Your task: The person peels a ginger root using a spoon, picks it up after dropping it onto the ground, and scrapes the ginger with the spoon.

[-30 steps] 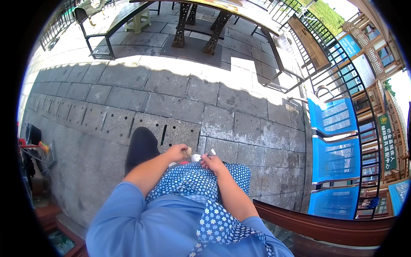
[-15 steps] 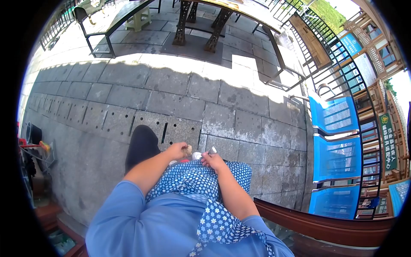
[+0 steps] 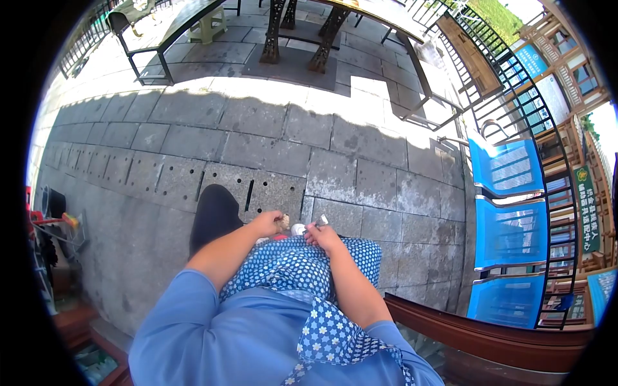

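My left hand (image 3: 266, 223) is closed, with a small beige lumpy piece (image 3: 283, 222) between its fingertips; its exact kind is too small to make out. Just to the right, my right hand (image 3: 323, 236) is closed around a small grey-white object (image 3: 322, 220) that sticks up past the fingers. A round white thing (image 3: 298, 229) shows low between the two hands, and a bit of pink-red (image 3: 279, 237) lies beside it, mostly hidden. Both hands are above my lap, over the blue floral apron (image 3: 277, 267). My dark-clad knee (image 3: 215, 215) stands out to the left.
Grey stone paving (image 3: 257, 141) with a strip of drain slabs (image 3: 145, 172) spreads ahead. Blue metal seats (image 3: 508, 231) line the railing on the right. A long table (image 3: 370, 16) stands at the far side. A red-handled cart (image 3: 55, 222) is at the left edge.
My right hand has shifted slightly right, and the grey-white object in it is turned a little. My left hand barely moved. The whole view has shifted slightly.
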Demonstrator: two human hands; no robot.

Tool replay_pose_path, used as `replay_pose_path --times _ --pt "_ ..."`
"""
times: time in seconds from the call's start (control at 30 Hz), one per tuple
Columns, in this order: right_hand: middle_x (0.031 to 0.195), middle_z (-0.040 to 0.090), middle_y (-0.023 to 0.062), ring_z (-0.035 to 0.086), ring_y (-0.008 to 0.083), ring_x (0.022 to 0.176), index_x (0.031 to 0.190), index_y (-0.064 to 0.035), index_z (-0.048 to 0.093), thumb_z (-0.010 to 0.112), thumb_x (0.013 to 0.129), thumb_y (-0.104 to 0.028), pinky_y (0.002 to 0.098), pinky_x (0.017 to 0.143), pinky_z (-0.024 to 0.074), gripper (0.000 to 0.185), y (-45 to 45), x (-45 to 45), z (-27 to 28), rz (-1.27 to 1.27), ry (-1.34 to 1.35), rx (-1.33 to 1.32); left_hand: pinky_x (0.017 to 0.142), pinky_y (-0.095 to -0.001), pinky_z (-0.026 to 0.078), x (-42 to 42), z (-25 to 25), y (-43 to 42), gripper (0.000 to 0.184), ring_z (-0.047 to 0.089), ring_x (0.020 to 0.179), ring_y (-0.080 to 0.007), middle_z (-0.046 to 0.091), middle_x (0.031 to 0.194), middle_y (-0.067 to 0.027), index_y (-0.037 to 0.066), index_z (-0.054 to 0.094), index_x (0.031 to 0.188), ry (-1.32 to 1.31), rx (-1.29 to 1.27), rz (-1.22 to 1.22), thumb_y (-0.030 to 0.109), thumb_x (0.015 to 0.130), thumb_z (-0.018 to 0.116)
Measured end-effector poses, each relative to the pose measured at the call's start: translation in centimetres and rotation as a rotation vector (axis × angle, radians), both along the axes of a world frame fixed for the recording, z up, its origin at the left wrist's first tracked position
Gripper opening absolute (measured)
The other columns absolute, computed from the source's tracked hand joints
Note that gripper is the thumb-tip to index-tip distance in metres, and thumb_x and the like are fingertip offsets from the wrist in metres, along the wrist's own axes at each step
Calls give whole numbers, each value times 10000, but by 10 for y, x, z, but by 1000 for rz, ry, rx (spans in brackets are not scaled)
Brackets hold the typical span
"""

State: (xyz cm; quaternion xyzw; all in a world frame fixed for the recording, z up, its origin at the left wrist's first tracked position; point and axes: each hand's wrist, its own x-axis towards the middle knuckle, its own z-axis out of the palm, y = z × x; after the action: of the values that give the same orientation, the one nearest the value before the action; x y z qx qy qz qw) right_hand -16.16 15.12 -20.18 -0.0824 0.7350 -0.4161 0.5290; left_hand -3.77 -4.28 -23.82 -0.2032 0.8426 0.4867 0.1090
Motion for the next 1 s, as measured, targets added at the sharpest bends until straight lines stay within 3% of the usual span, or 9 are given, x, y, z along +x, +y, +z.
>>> replay_pose_path --times 0.43,1.0 --pt "811 622 85 563 129 649 875 22 603 534 844 -335 232 580 434 366 -1 0 2 -3 -1 -18 791 -331 448 -1 8 1 457 571 931 -271 594 1009 -145 55 565 1025 -82 8 7 153 609 729" --pt "801 624 81 564 122 644 861 19 608 519 850 -325 228 577 437 356 -2 2 8 -27 18 -42 782 -332 451 -1 15 1 454 575 912 -273 597 987 -148 44 562 1015 -90 -20 -18 165 614 736"
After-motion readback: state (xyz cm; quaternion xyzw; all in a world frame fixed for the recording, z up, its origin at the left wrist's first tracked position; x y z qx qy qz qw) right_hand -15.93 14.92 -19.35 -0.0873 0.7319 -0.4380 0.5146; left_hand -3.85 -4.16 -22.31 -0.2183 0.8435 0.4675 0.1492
